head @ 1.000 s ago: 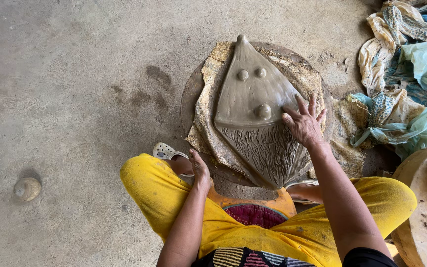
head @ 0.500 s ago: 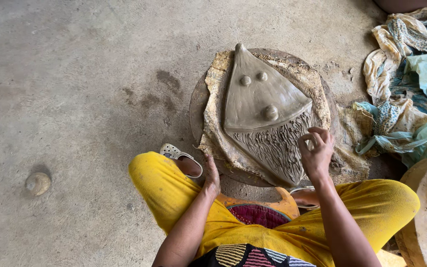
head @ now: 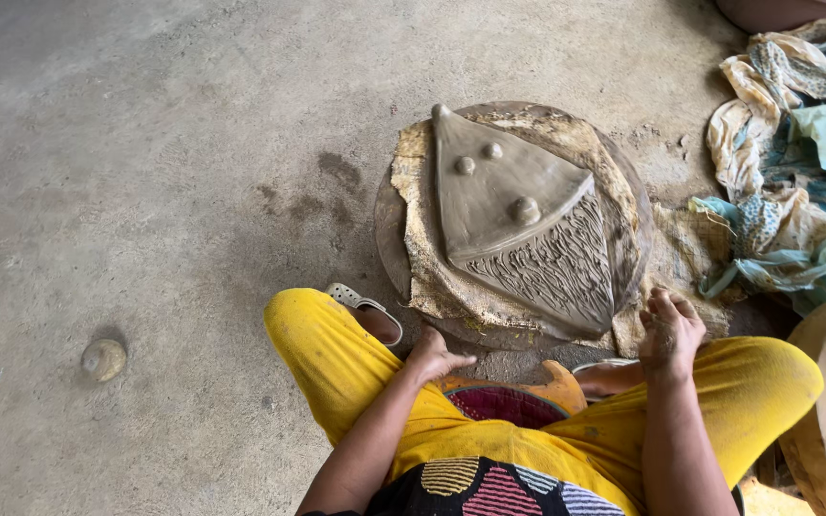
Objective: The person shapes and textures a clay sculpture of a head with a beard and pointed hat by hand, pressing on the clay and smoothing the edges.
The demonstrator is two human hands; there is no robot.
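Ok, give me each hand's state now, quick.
Left hand: open, holds nothing, resting on the yellow-clad knee.
Right hand: fingers curled, grip cannot be told.

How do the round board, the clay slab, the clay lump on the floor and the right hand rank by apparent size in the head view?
Largest to smallest:
1. Round board
2. Clay slab
3. Right hand
4. Clay lump
The hand sits nearer the camera than the lump, so ranks 3 and 4 are unsure.

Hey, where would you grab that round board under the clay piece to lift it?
Take the round board by its bare rim at both sides, hands opposite. The wet clay piece lies flat over its centre on paper, so only the edges look free and level lifting seems safest.
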